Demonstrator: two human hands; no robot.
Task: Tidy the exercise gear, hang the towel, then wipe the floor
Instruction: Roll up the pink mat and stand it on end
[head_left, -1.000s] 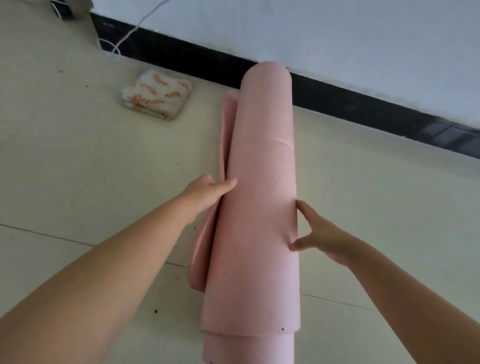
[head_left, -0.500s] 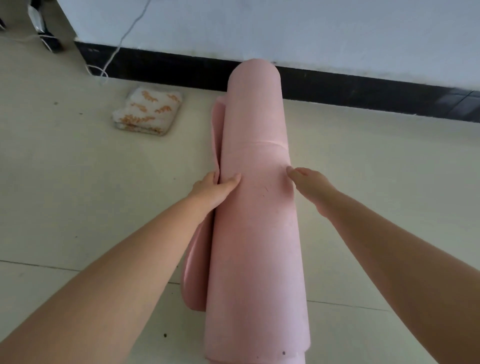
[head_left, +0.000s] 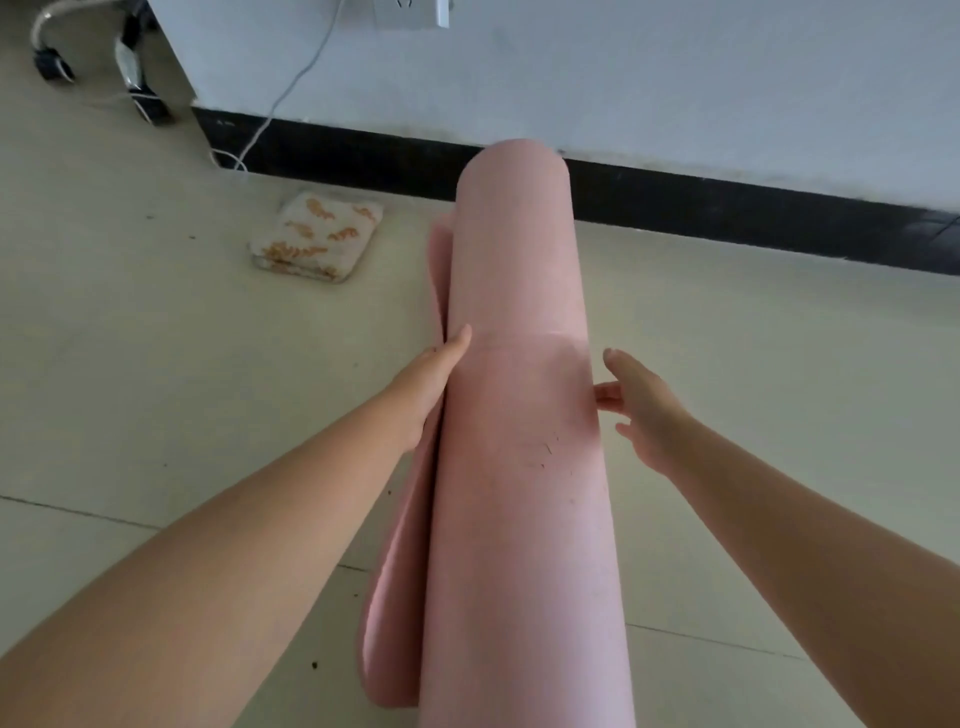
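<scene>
Now easing off the rolled pink mat (head_left: 519, 415) with the right hand (head_left: 641, 410), fingers spread loose, barely touching its side. Pressing the left hand (head_left: 434, 382) flat, fingers straight, against the loose flap. Lying lengthwise on the floor (head_left: 156, 364), near the folded towel (head_left: 317, 236).

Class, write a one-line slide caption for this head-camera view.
Both hands steady a rolled pink mat; folded towel lies behind.
</scene>
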